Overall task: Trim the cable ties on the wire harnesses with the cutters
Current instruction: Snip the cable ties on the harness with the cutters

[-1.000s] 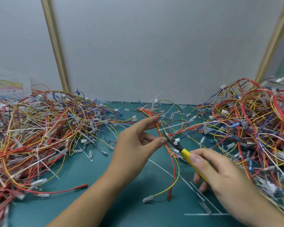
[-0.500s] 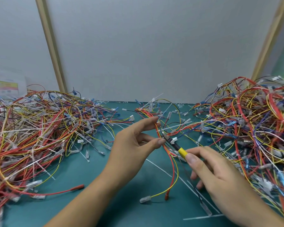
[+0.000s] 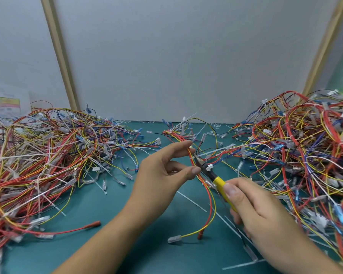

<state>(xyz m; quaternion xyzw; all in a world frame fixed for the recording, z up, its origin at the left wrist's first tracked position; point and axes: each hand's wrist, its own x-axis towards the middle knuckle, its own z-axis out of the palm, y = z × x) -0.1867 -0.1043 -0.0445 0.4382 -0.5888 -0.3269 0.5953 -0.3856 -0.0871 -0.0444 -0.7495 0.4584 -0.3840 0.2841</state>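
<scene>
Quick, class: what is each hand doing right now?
Left hand: pinches the wire harness.
Right hand: grips the yellow-handled cutters.

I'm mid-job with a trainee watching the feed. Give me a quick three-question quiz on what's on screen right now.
1. True or false: the right hand grips the yellow-handled cutters.
2. Where is the cutters' dark tip? A) at the harness that the left hand holds up; B) lying flat, out of both hands; C) buried in a wire pile.
3. Fill in: the mat under the wires is ___ in colour.
Key: 1 true; 2 A; 3 teal.
</scene>
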